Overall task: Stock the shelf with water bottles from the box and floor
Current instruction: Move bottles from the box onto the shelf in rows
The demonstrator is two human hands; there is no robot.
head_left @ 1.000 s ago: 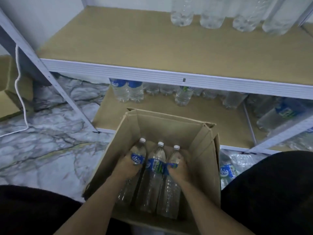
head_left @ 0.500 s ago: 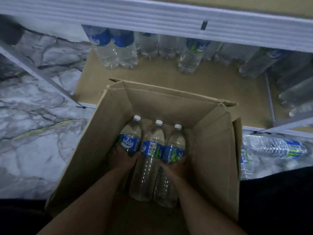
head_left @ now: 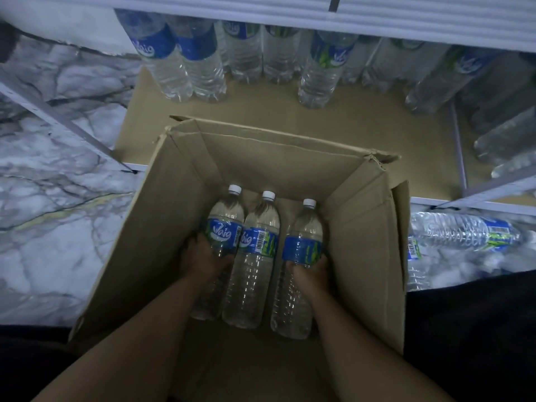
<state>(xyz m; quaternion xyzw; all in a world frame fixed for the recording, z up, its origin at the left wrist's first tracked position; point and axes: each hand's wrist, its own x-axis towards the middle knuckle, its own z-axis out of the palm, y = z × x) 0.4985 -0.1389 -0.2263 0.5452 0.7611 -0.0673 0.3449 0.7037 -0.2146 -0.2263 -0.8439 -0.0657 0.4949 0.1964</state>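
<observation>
An open cardboard box (head_left: 362, 256) stands on the floor in front of the shelf. Three clear water bottles with blue labels and white caps stand inside it. My left hand (head_left: 203, 256) is wrapped around the left bottle (head_left: 224, 219) below its label. My right hand (head_left: 311, 274) grips the right bottle (head_left: 303, 242) the same way. The middle bottle (head_left: 258, 248) stands between them, touching the left one. The bottom shelf board (head_left: 275, 114) behind the box carries several upright bottles (head_left: 322, 68).
Two bottles lie on the marble floor right of the box (head_left: 464, 232). A white shelf beam (head_left: 319, 13) crosses the top of the view. A slanted white upright (head_left: 58, 117) stands at the left. Dark trouser legs (head_left: 470, 338) flank the box.
My head has tilted down and moved closer, so the upper shelf has left the view. The right bottle now stands apart from the middle one. Both hands stay on the outer bottles.
</observation>
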